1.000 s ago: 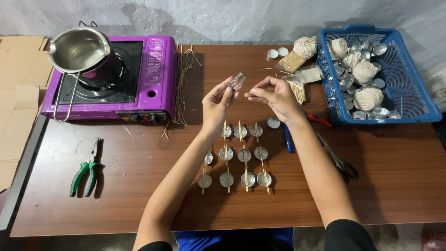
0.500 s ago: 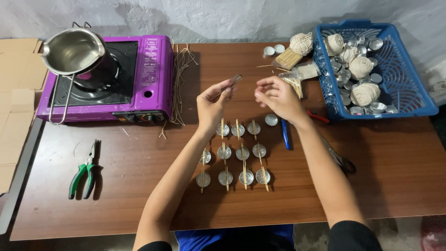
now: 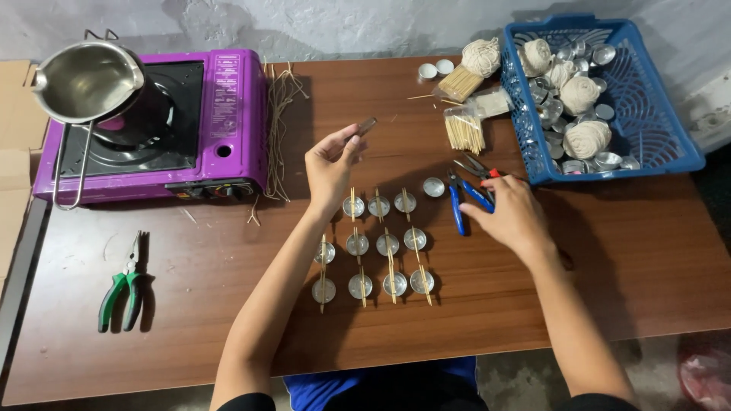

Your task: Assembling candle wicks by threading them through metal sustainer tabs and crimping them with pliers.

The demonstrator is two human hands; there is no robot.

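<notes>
Left hand: raised above the surface, grip pinched shut on a small metal cup that sticks out past the fingertips, far-right of the palm.
Right hand: lowered onto the blue-handled cutters, fingers loosely curled over the handles; whether it grips them cannot be told.
Cup rows: between both hands, sticks laid across.
</notes>
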